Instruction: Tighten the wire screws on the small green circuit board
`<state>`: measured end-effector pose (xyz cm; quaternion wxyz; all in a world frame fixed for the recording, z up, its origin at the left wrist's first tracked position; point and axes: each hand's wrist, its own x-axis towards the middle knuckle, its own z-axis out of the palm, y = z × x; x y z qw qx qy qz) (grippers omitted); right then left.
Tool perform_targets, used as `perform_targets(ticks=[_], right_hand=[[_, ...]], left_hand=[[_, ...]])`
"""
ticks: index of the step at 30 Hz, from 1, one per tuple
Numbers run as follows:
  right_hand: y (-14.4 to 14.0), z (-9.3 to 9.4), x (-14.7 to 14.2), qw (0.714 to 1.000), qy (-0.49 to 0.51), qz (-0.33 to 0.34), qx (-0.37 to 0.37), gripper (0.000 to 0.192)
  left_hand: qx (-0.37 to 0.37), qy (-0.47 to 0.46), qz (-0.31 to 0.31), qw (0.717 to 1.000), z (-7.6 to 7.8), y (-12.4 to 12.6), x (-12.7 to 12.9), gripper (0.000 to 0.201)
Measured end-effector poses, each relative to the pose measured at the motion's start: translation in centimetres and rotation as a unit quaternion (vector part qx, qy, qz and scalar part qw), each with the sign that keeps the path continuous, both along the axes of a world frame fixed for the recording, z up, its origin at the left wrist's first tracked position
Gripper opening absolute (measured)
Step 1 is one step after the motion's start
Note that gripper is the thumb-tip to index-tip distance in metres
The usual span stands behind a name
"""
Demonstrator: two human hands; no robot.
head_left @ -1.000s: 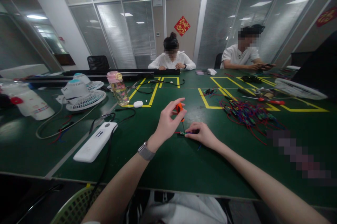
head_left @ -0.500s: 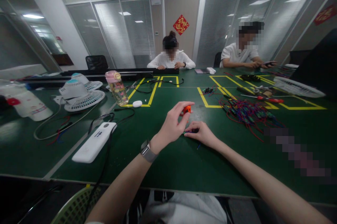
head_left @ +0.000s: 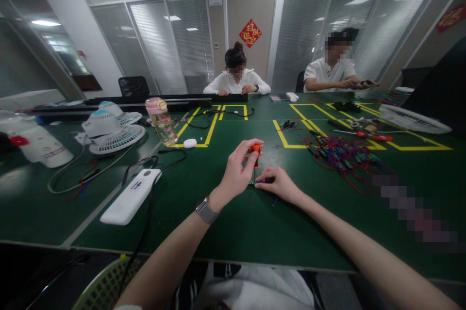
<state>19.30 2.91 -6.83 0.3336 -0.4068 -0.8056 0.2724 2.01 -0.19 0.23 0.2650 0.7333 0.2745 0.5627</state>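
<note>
My left hand [head_left: 237, 170] is closed round the orange-and-black handle of a small screwdriver [head_left: 257, 150]. The screwdriver stands nearly upright, its thin shaft pointing down at a little green circuit board [head_left: 252, 182] on the table. Whether the tip sits in a screw is too small to tell. From the other side my right hand [head_left: 279, 185] pinches the board's right end, fingers low on the table top. Dark wires show under that hand, and a short blue wire end [head_left: 275, 202] pokes out below it.
A tangle of wired boards [head_left: 340, 152] lies to the right, near a red-handled screwdriver [head_left: 371, 136]. On the left are a white power bank [head_left: 131, 197], a pink-lidded bottle [head_left: 162, 123], white fans [head_left: 114, 135] and a white case [head_left: 190, 143]. Two people sit across the green table [head_left: 225, 232].
My left hand has tilted the screwdriver upright, so its handle and shaft now show above the board. My right hand has hardly moved. The person at right has shifted their hands.
</note>
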Motion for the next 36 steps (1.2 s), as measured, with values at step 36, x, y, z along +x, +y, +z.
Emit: perform_targets(ticks=[36], right_hand=[[0.0,0.1,0.0,1.000,-0.010,-0.003,-0.006,0.014]], left_hand=[[-0.021,-0.070,0.027,0.997,-0.1,0.4,-0.6,0.029]])
